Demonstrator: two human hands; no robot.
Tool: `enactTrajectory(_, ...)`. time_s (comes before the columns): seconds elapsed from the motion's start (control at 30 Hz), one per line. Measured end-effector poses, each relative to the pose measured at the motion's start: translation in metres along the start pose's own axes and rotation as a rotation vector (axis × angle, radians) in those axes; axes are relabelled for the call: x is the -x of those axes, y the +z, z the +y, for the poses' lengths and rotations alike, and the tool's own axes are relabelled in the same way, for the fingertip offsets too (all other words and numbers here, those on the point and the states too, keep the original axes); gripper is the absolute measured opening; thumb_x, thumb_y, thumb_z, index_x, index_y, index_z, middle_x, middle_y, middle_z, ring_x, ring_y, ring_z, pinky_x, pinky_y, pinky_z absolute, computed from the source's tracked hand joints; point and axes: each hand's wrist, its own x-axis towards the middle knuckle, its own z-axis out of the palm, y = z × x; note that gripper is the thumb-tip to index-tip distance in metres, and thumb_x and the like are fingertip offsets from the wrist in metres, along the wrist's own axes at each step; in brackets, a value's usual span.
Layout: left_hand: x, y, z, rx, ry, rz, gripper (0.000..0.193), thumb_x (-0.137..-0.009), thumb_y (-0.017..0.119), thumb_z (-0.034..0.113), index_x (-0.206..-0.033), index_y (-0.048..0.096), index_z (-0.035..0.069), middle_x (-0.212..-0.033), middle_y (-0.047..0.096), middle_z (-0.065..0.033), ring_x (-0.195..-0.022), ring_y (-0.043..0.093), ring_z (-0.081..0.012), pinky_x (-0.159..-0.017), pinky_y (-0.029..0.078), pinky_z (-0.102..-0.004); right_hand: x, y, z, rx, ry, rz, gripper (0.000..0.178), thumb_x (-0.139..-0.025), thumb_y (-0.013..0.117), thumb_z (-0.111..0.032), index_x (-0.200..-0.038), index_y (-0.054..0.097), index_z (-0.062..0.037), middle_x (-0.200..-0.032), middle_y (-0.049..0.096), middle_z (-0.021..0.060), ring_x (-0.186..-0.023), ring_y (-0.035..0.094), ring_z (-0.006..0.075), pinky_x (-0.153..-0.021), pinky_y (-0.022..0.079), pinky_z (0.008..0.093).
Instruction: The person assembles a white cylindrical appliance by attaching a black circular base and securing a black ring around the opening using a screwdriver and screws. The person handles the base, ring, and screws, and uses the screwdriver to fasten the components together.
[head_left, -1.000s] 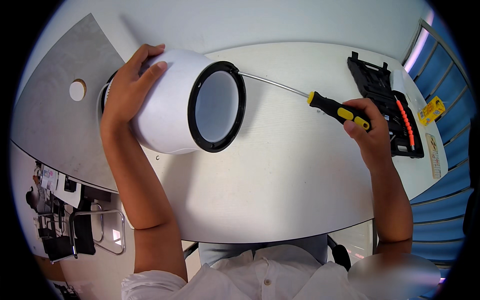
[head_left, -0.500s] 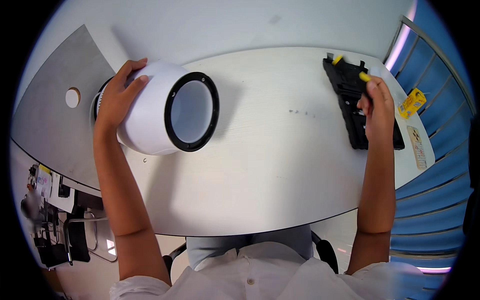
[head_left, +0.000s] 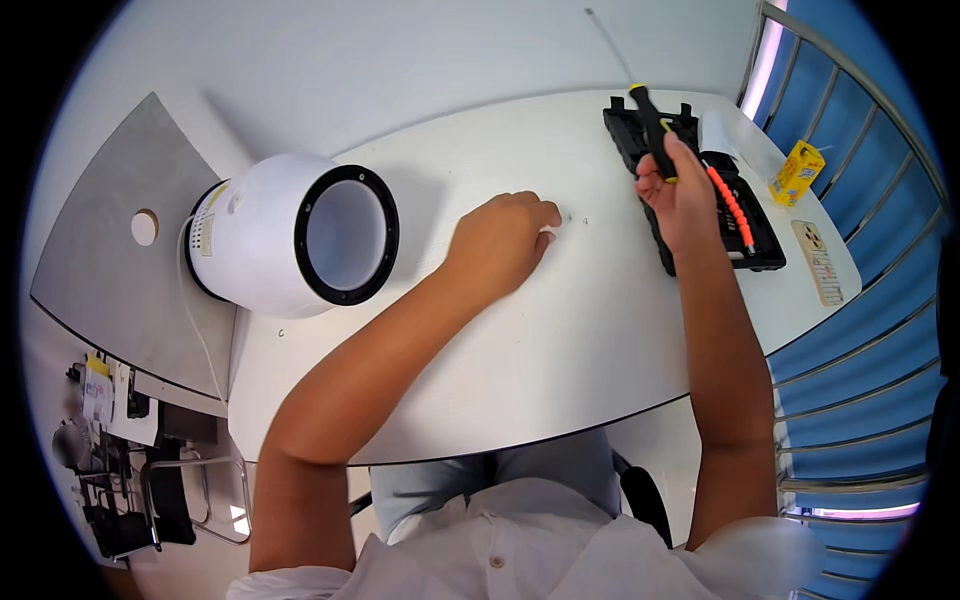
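Note:
In my right hand (head_left: 683, 200) is a screwdriver (head_left: 655, 130) with a black and yellow handle, its long thin shaft pointing up and to the left. Below that hand lies an open black tool case (head_left: 765, 250) on the right of the table. My left hand (head_left: 505, 240) is over the middle of the table, thumb and forefinger apart, nothing visible between them. Just beyond its fingertips are tiny dark pieces (head_left: 585, 220). A white rounded appliance housing (head_left: 262, 235) lies on its side at the left, its black-ringed round opening facing right.
An orange-red flexible shaft (head_left: 730, 205) rests in the tool case. Right of it stand a yellow drink carton (head_left: 797, 173) with a straw and a flat beige card-like piece (head_left: 818, 262). A grey board (head_left: 130, 290) with a round hole adjoins the left side. Metal railings (head_left: 850, 430) run along the right.
My left hand has left the white housing and moved right to mid-table. My right hand has lifted the screwdriver from the case area, shaft upward. The housing appears slightly turned.

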Motion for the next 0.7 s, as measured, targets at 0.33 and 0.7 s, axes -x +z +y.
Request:
enactTrajectory(0.33, -0.043, 0.068, -0.042, -0.180, -0.122, -0.089, 0.007, -0.077, 0.057, 0.003, -0.080, 0.063, 0.005, -0.085, 0.060, -0.0118, -0.080, 0.060, -0.0288, -0.065, 0.050, -0.0405, 0.011, 0.012, 0.000, 0.199, -0.060, -0.081, 0.027, -0.091, 0.056, -0.029, -0.105, 0.057, -0.0052, -0.074, 0.057, 0.0018, -0.066, 0.052, 0.0084, -0.066, 0.044, 0.0230)
enactTrajectory(0.7, -0.045, 0.066, -0.057, -0.282, -0.235, -0.192, 0.007, -0.078, 0.057, 0.003, -0.084, 0.060, 0.005, -0.089, 0.061, -0.0119, -0.083, 0.060, -0.0292, -0.069, 0.048, -0.0377, 0.011, 0.013, 0.000, 0.197, -0.063, -0.086, 0.031, -0.090, 0.058, -0.030, -0.108, 0.057, -0.0041, -0.074, 0.057, 0.0018, -0.068, 0.052, 0.0081, -0.068, 0.043, 0.0235)
